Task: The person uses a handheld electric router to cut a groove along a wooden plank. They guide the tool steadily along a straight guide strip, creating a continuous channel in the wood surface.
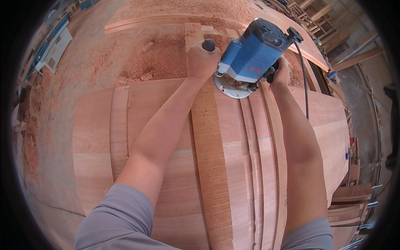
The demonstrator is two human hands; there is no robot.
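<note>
A blue plunge router (252, 52) with a dark top stands at the far end of a wide reddish wood panel (162, 175), its round pale base (231, 91) resting by the panel's far edge. My left hand (203, 61) is wrapped round the router's left black knob handle. On the other side, my right hand (281, 73) closes round the right handle; part of it is hidden behind the tool. Left of the base, a darker straight board (210, 166) lies lengthwise on the panel. Grooves (253, 137) run along the panel toward me from the base. The router's bit is hidden.
A black power cord (305, 83) hangs from the router's right side onto the panel. Reddish sawdust (162, 58) and offcuts cover the floor beyond. A blue and white machine (52, 48) stands far left. Stacked timber (350, 196) lines the right side, and long boards (146, 25) lie behind.
</note>
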